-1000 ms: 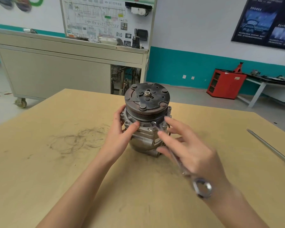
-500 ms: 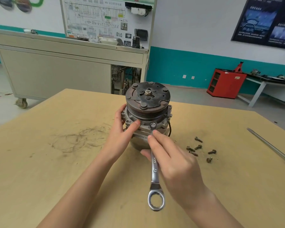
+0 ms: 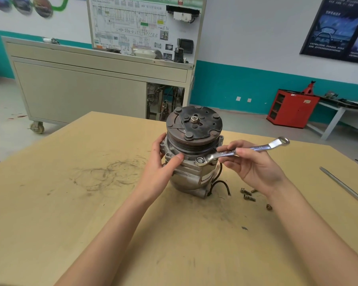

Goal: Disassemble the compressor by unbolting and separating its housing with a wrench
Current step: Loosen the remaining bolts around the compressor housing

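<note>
On tbl point(image 3: 50, 203), 1 compressor point(image 3: 192, 129), 1 wrench point(image 3: 219, 155)

Silver wrench point(image 3: 244, 152), rusty-brown pulley point(image 3: 194, 126), grey compressor housing point(image 3: 189, 176), tan table point(image 3: 70, 213)

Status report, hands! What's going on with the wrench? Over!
Left hand steadies compressor. Right hand grips wrench, seated on front bolt. Loose bolts lie aside, nothing blocking.

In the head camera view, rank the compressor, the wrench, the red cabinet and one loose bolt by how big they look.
1. compressor
2. red cabinet, though it stands far back, so its real size is unsure
3. wrench, longer than the cabinet but thin, so nearly level
4. bolt
</note>
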`<state>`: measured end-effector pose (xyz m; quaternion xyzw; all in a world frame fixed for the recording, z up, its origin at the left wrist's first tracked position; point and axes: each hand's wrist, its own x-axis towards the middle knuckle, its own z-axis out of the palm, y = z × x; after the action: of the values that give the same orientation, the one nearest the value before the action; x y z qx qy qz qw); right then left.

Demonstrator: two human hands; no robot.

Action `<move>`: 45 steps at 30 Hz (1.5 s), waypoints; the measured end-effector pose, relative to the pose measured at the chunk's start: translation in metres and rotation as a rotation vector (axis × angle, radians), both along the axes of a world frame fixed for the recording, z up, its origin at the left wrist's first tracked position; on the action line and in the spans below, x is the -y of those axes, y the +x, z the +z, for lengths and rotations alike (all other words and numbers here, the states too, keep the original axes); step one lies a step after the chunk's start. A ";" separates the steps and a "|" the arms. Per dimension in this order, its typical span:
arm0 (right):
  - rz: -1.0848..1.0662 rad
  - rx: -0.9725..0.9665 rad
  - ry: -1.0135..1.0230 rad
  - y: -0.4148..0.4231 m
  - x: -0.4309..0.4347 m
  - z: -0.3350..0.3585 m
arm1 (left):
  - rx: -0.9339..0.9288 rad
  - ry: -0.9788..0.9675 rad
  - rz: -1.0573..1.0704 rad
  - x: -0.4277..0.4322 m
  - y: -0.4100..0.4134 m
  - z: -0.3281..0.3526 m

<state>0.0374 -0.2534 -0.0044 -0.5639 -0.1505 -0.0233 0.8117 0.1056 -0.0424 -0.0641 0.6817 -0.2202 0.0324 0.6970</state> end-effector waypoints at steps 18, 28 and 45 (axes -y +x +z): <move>-1.171 1.181 -1.356 -0.053 -0.077 -0.025 | 0.011 -0.005 0.004 0.001 -0.002 0.001; -1.193 1.237 -1.444 -0.052 -0.077 -0.041 | 0.009 0.013 0.018 0.002 -0.001 0.001; -0.186 0.068 -0.125 -0.006 -0.005 0.005 | -0.008 0.019 -0.005 -0.002 0.000 0.001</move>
<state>0.0314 -0.2485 0.0004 -0.6238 -0.1261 -0.1080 0.7638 0.1055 -0.0402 -0.0630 0.6877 -0.2196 0.0258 0.6915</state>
